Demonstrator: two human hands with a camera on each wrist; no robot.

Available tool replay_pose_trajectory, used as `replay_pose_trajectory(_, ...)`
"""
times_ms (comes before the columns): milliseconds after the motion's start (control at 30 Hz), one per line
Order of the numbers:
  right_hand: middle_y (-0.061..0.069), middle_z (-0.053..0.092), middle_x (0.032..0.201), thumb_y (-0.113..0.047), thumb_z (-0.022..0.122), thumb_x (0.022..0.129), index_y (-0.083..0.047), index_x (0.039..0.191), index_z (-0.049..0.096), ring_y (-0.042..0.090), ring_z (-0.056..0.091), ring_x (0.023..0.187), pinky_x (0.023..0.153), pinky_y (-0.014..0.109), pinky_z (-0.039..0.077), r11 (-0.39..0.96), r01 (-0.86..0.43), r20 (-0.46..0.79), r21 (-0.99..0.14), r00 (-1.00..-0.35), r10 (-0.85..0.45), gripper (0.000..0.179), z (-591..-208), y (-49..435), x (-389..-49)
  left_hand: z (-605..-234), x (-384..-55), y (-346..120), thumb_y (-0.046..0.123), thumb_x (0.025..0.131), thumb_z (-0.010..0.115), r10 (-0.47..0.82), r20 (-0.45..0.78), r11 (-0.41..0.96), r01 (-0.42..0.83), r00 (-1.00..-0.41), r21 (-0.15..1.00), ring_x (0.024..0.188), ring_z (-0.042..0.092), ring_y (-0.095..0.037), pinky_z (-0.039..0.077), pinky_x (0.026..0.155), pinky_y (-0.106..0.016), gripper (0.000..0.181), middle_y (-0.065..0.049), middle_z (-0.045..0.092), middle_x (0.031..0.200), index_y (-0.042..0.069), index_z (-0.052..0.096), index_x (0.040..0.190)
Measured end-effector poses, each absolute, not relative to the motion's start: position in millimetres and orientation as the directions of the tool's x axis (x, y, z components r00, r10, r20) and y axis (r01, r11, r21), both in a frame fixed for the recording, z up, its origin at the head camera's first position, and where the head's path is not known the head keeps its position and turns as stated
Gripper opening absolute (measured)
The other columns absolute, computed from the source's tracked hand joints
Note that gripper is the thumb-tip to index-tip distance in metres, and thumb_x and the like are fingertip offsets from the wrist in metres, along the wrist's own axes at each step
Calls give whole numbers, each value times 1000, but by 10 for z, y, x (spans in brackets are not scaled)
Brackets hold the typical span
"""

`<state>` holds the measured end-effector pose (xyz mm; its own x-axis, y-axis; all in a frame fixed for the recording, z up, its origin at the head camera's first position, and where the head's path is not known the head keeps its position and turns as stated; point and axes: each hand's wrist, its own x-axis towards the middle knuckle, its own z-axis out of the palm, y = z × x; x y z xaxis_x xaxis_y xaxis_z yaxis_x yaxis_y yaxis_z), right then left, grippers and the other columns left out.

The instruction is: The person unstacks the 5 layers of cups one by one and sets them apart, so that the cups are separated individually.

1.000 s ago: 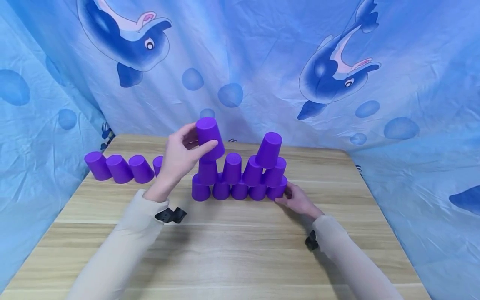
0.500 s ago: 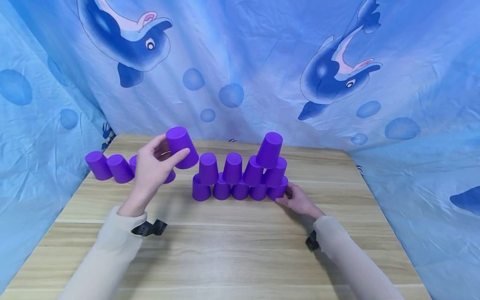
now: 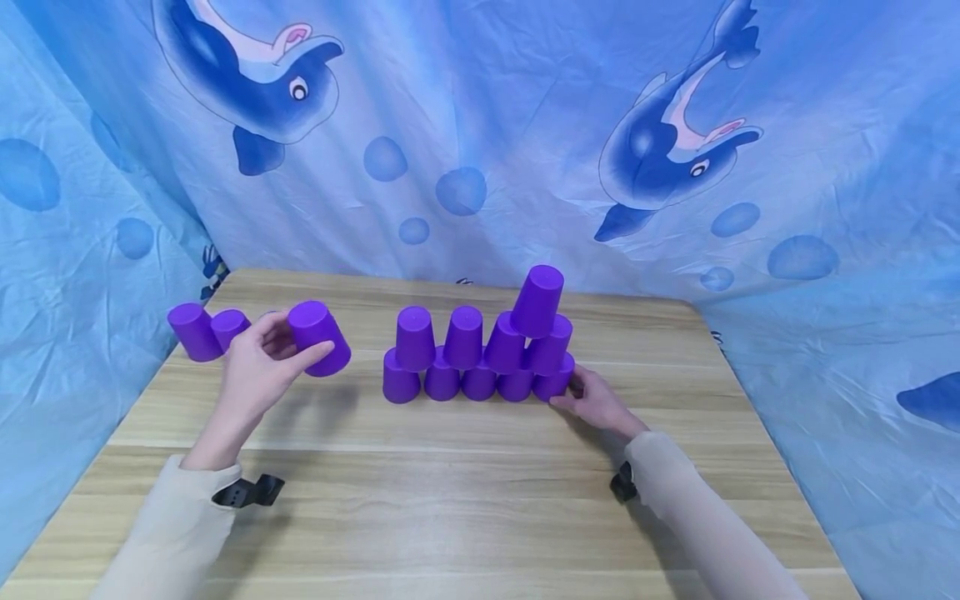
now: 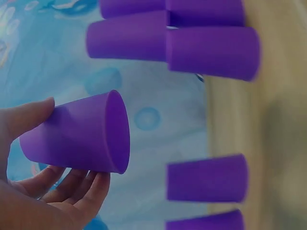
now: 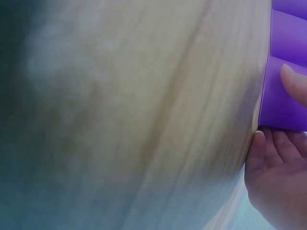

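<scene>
My left hand (image 3: pixel 255 371) grips an upside-down purple cup (image 3: pixel 321 340) in the air, left of the stack. In the left wrist view, the thumb is on one side of this cup (image 4: pixel 76 134) and the fingers on the other; its mouth faces away from the palm. My right hand (image 3: pixel 600 404) holds the bottom row's right-end cup (image 3: pixel 551 384), thumb on its front and fingers along its right side, as the right wrist view shows. Upside-down cups form two stacked rows, with one upper-row cup (image 3: pixel 414 337) at the left end. A single cup (image 3: pixel 537 302) stands above the right end.
Further left, a row of upside-down purple cups includes an end cup (image 3: pixel 193 332); my left hand hides part of that row. Everything stands on a wooden table (image 3: pixel 450 500). A blue dolphin-print cloth (image 3: pixel 510 108) hangs behind and at the sides.
My left hand has carried its cup leftward and down, from above the stack's left end to near the left row. My right hand and the stack stay in place.
</scene>
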<state>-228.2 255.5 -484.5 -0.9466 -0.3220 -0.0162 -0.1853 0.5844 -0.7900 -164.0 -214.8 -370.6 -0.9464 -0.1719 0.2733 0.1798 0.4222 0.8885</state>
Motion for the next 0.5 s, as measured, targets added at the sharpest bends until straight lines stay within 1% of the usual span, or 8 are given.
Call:
replay_pose_trajectory(167,19,56,128,-7,74,83,0,136,47,33,50,120,103,48,37,572,-188,-11,-798,-945,-327,59,-4847,2566,-2286,-3858,-1606,-2323,23,78,81,-190,229,472,116,-955,874,92,57,-7,48,79,-12,70,-23,58,117,-6,47,132)
replay_pose_trajectory(233,18,57,126,-7,74,83,-1,134,48,32,52,119,102,47,38,570,-186,-9,-800,-947,-322,58,-4846,2569,-2289,-3911,-1607,-2399,25,79,81,-198,205,486,86,-958,870,93,56,-6,47,78,-11,73,-24,57,119,-7,45,134)
replay_pose_trajectory(333,18,57,126,-8,74,83,-1,134,48,33,52,118,102,48,39,577,-184,-12,-796,-948,-319,58,-4843,2568,-2284,-3995,-1607,-2512,26,79,80,-213,177,494,51,-961,868,93,54,-6,46,76,-9,74,-25,55,121,-7,43,134)
replay_pose_trajectory(433,17,57,126,-9,74,83,-1,135,48,33,52,118,101,48,39,582,-179,-19,-793,-948,-317,58,-4843,2562,-2277,-4080,-1593,-2634,29,80,79,-237,144,502,5,-961,865,96,54,-12,44,75,-8,74,-24,53,123,-6,42,134)
replay_pose_trajectory(467,18,57,126,-9,74,84,-1,135,47,33,52,118,101,48,39,581,-178,-20,-794,-948,-318,59,-4842,2559,-2273,-4107,-1585,-2679,31,81,78,-247,131,509,-14,-960,861,99,54,-17,44,76,-9,75,-25,52,124,-6,42,135)
replay_pose_trajectory(500,17,57,126,-9,74,84,-1,136,47,33,52,118,101,48,39,579,-177,-21,-796,-947,-319,59,-4840,2556,-2270,-4132,-1578,-2726,33,82,77,-256,114,518,-36,-960,855,103,54,-21,46,80,-13,77,-25,52,125,-6,40,136)
